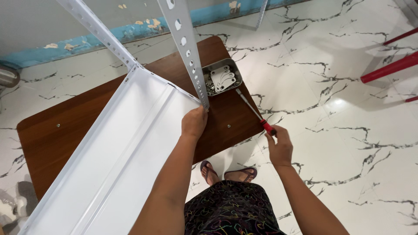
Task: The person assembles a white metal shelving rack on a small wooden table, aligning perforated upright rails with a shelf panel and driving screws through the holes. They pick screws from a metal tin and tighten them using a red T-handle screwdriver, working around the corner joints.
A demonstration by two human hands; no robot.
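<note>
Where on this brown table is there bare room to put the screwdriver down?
Bare wood on the table left of the white shelf panel, and a strip before the metal tray. Crowded around the slotted post, left hand and screwdriver.

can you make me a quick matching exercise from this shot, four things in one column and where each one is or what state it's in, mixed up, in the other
Things:
1. screwdriver
2. metal tin
3. perforated post
4. white shelf panel

Places or states:
A. lies across the brown table
B. held at its lower end by the left hand
C. red handle touched by the right hand
D. sits on the table's far corner, holding white plates and small hardware

Pairs: 1-C, 2-D, 3-B, 4-A
</note>
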